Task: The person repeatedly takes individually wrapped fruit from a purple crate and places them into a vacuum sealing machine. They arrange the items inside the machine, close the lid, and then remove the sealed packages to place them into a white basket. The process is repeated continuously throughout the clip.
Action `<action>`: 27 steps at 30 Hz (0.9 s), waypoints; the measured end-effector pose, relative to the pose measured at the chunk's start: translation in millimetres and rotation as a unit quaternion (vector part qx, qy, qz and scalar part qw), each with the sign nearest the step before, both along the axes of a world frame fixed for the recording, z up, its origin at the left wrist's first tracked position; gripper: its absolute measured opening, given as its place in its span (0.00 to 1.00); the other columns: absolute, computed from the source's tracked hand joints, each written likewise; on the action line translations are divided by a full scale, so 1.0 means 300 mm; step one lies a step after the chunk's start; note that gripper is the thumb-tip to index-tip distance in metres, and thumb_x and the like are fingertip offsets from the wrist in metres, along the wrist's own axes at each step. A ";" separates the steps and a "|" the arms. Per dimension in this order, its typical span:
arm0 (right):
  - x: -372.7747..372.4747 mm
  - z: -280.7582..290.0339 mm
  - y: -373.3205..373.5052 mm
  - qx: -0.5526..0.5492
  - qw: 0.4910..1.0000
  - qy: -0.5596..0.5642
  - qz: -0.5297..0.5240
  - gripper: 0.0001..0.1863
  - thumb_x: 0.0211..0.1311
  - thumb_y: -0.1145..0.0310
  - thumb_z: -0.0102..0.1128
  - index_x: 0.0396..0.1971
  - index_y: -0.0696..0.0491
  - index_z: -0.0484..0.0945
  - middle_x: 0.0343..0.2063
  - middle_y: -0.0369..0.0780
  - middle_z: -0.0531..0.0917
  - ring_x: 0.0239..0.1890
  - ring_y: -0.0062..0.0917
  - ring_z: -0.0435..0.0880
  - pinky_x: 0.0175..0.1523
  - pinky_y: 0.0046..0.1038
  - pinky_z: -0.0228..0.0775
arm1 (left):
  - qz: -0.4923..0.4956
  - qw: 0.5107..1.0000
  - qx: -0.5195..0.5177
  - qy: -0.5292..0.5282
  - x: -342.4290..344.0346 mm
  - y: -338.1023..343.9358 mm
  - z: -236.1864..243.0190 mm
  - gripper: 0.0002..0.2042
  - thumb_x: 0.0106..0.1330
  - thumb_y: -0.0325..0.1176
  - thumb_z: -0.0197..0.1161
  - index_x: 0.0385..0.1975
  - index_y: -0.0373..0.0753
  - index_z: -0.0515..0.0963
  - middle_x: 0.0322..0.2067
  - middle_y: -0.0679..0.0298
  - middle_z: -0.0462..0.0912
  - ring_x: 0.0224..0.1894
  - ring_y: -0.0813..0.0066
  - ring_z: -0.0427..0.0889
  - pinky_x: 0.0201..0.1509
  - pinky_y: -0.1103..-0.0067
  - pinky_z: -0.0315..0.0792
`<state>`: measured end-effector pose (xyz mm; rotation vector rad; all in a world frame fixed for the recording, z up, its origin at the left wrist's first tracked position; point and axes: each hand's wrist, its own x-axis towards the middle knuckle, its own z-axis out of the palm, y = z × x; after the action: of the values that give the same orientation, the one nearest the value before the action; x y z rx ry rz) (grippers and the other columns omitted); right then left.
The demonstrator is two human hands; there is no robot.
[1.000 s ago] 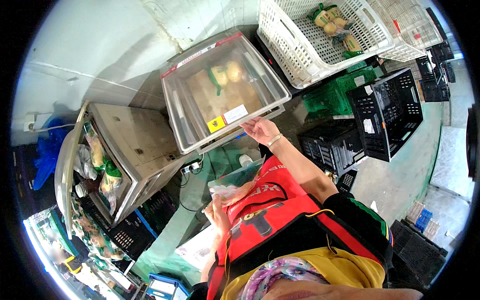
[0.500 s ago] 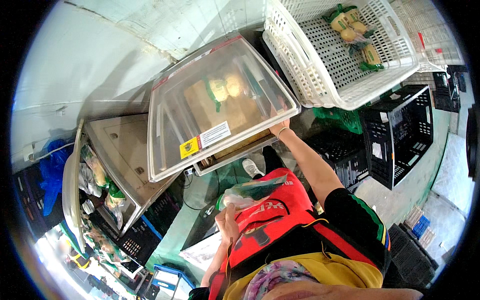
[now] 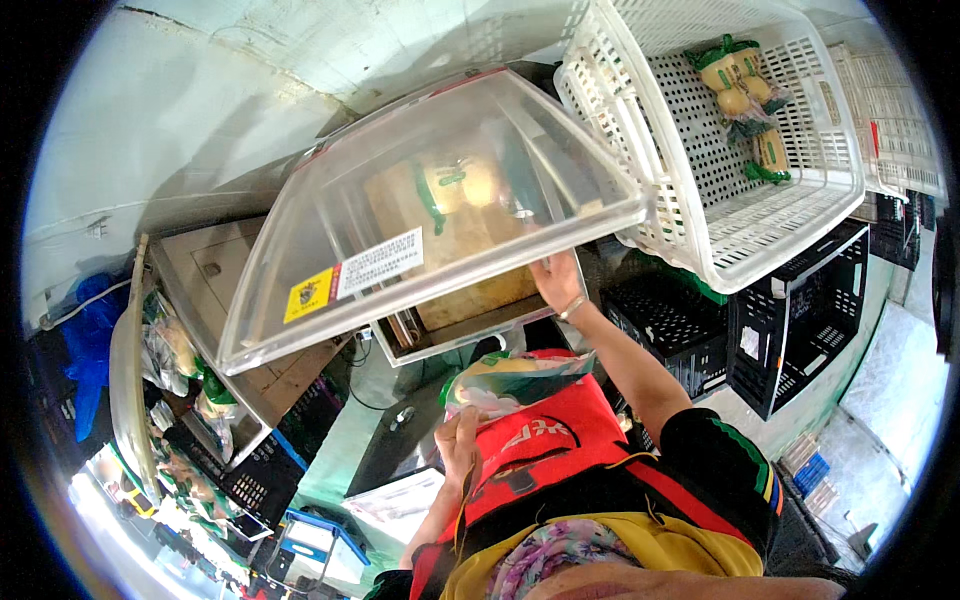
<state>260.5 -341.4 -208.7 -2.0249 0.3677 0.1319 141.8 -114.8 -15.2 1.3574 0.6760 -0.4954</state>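
Observation:
My left hand (image 3: 458,447), in front of my red apron (image 3: 540,435), is closed on the gathered part of a clear plastic bag (image 3: 515,382) with green print; something pale shows inside. My right hand (image 3: 557,280) is at the front edge of a large clear lid (image 3: 400,200), which stands tilted up over a machine; its fingertips are partly behind the plastic. Through the lid shows a brownish flat surface (image 3: 480,300) inside the machine. A green-and-yellow bag of pale round produce (image 3: 462,185) also appears through the lid.
At upper right a white perforated crate (image 3: 720,200) holds several packed bags (image 3: 740,90). Black crates (image 3: 800,310) stand below it. To the left are a second machine (image 3: 225,290) with its raised lid (image 3: 128,370), and a blue bag (image 3: 92,340). A cable (image 3: 365,390) hangs below the machine.
The clear lid has risen and tilted with my right hand at its front edge, widening the gap beneath. My left hand still holds the bag, which has spread wider.

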 end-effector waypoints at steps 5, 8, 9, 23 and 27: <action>0.190 -0.214 0.173 0.649 0.642 0.229 -0.339 0.29 0.63 0.55 0.55 0.61 0.49 0.60 0.59 0.42 0.62 0.58 0.32 0.66 0.58 0.35 0.65 | -0.054 0.994 0.086 0.038 0.039 0.116 -0.039 0.16 0.66 0.35 0.51 0.27 0.26 0.79 0.24 0.64 0.80 0.30 0.81 0.73 0.38 0.80 0.67; 0.324 -0.282 0.199 0.635 0.631 0.115 -0.431 0.25 0.65 0.54 0.53 0.58 0.47 0.64 0.52 0.37 0.67 0.53 0.31 0.69 0.52 0.37 0.66 | -0.081 0.991 0.102 0.018 0.063 0.191 -0.039 0.17 0.65 0.36 0.51 0.26 0.26 0.78 0.25 0.62 0.81 0.29 0.80 0.73 0.37 0.80 0.68; 0.348 -0.309 0.204 0.642 0.606 0.086 -0.462 0.23 0.66 0.54 0.52 0.57 0.47 0.66 0.50 0.36 0.69 0.50 0.31 0.70 0.51 0.37 0.66 | -0.073 0.993 0.086 0.021 0.076 0.217 -0.034 0.17 0.65 0.36 0.51 0.26 0.26 0.78 0.25 0.62 0.81 0.29 0.81 0.73 0.36 0.80 0.68; 0.343 -0.069 0.782 -0.152 0.943 -0.270 -0.120 0.23 0.42 0.79 0.63 0.41 0.40 0.79 0.54 0.38 0.68 0.53 0.42 0.66 0.55 0.44 0.62 | -0.087 0.969 0.221 -0.070 0.082 0.508 0.029 0.17 0.66 0.36 0.47 0.20 0.30 0.75 0.17 0.61 0.77 0.20 0.79 0.70 0.24 0.75 0.61; 0.348 -0.082 0.858 -0.179 0.939 -0.280 -0.092 0.21 0.35 0.76 0.65 0.35 0.39 0.82 0.56 0.39 0.66 0.53 0.44 0.64 0.54 0.43 0.60 | -0.118 0.957 0.246 -0.096 0.050 0.552 0.009 0.18 0.66 0.35 0.46 0.18 0.31 0.74 0.15 0.59 0.76 0.18 0.79 0.69 0.22 0.74 0.60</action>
<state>364.9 -83.8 -233.4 -2.2574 0.2225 -0.6615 156.8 50.8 -12.7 1.9460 0.4939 -0.3883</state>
